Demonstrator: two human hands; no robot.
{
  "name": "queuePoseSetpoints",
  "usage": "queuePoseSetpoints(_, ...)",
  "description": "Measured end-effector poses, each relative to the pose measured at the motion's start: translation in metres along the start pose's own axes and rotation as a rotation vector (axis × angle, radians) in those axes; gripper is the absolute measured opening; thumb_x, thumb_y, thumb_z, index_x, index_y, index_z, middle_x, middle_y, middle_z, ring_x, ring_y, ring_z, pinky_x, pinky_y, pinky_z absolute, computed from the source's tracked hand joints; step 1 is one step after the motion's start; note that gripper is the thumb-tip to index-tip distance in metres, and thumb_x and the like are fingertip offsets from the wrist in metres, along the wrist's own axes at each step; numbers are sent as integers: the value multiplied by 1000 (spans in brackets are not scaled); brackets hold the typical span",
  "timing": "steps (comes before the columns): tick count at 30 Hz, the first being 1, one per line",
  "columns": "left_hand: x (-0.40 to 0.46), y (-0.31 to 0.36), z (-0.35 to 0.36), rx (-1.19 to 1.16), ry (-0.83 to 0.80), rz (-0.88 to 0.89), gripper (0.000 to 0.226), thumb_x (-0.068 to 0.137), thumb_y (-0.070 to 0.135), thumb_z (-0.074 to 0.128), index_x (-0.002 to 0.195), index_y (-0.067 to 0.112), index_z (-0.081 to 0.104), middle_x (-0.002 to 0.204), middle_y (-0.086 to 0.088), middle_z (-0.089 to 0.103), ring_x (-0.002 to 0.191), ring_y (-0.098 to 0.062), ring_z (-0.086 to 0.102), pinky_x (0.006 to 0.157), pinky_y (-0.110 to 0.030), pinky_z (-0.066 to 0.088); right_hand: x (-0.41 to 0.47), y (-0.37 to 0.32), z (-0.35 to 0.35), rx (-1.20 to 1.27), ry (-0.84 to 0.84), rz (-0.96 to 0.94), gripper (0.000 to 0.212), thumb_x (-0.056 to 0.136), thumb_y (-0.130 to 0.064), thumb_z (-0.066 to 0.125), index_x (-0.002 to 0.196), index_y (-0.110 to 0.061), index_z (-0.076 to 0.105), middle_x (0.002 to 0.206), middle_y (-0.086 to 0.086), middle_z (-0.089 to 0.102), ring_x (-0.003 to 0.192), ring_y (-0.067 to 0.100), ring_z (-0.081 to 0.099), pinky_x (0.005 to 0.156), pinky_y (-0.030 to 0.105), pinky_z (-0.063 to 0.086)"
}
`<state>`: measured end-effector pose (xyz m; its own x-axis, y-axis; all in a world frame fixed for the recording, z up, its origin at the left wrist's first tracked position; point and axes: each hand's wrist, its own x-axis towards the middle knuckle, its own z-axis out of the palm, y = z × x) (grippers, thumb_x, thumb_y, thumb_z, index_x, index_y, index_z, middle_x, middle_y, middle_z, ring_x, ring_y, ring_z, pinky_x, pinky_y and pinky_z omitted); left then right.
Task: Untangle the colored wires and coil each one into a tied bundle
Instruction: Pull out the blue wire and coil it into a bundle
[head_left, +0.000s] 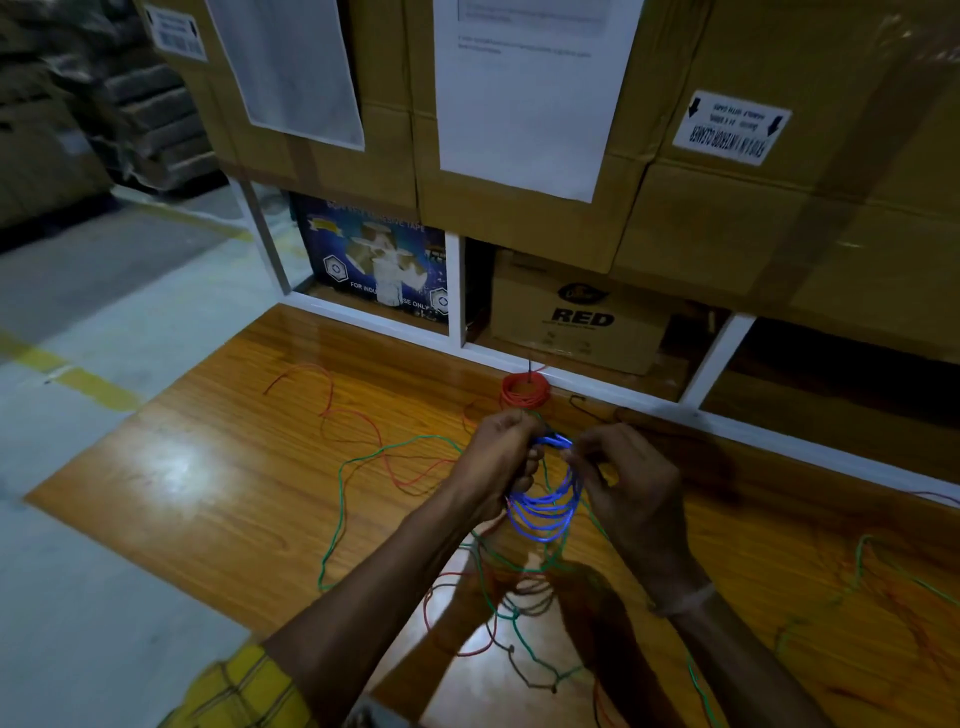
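A blue wire coil (545, 512) of several loops hangs between my hands above the wooden table (208, 493). My left hand (501, 457) grips the top of the coil from the left. My right hand (626, 491) pinches the same top part from the right. A red wire bundle (525, 392), wound tight, rests at the table's far edge behind my hands. Loose green wire (340, 499), red wire (332, 395) and a dark wire (524, 670) lie tangled across the table, partly hidden under my arms.
Stacked cardboard boxes (519, 223) with paper sheets stand on a white shelf frame (454, 291) right behind the table. Below sit a blue tape carton (374, 260) and a box marked RED (576, 317). Concrete floor with a yellow line (72, 374) lies left.
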<state>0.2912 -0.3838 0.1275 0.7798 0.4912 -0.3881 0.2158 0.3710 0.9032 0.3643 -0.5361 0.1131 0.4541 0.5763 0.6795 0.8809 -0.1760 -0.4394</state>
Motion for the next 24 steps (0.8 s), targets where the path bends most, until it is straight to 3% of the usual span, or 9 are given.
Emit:
queuePoseSetpoints(3, -1, -6, -4, 236, 30, 212, 19, 101, 10, 54, 83, 10, 59, 63, -6, 49, 45, -13, 39, 44, -23, 27, 12, -3, -8, 183, -44, 233, 26, 80, -3, 88, 90, -16, 68, 83, -3, 69, 74, 12, 68, 67, 37, 58)
queuePoseSetpoints(7, 0, -8, -10, 475, 72, 401, 18, 97, 21, 65, 82, 11, 69, 67, 4, 58, 57, -10, 51, 55, -30, 38, 19, -2, -16, 441, -165, 501, 28, 76, 3, 87, 90, -13, 68, 77, 6, 72, 73, 23, 72, 70, 41, 60)
queuePoseSetpoints(10, -2, -4, -12, 554, 94, 450, 15, 98, 20, 70, 84, 20, 75, 64, 16, 61, 55, 6, 53, 55, -22, 38, 22, 4, -25, 656, -239, 600, 27, 78, 8, 84, 96, -1, 67, 83, 21, 71, 73, 23, 69, 71, 36, 60)
queuePoseSetpoints(13, -7, -2, -13, 543, 71, 440, 17, 99, 16, 70, 84, 20, 74, 51, 22, 56, 44, 8, 48, 48, -15, 30, 24, 5, -30, 734, -267, 644, 29, 79, 10, 82, 102, 7, 64, 86, 29, 68, 73, 20, 68, 69, 27, 61)
queuePoseSetpoints(18, -8, -5, -12, 492, 56, 421, 13, 99, 15, 70, 91, 9, 79, 55, 21, 59, 42, 5, 46, 47, -18, 32, 20, 11, -18, 727, -113, 693, 36, 79, 7, 83, 106, -4, 62, 86, 20, 72, 79, 22, 72, 76, 32, 61)
queuePoseSetpoints(21, -8, -8, -10, 379, 50, 383, 10, 98, 15, 72, 99, 10, 81, 64, 12, 59, 48, -17, 44, 47, -23, 31, 20, 6, -8, 759, 39, 751, 50, 77, 7, 84, 116, -9, 56, 91, 15, 75, 80, 23, 75, 69, 33, 61)
queuePoseSetpoints(24, -8, -9, -7, 263, 71, 345, 4, 97, 12, 73, 96, 9, 76, 72, -1, 55, 55, -23, 42, 44, -24, 31, 19, 1, -2, 799, 159, 824, 50, 74, 7, 86, 110, -8, 55, 91, 9, 68, 73, 12, 73, 64, 27, 59)
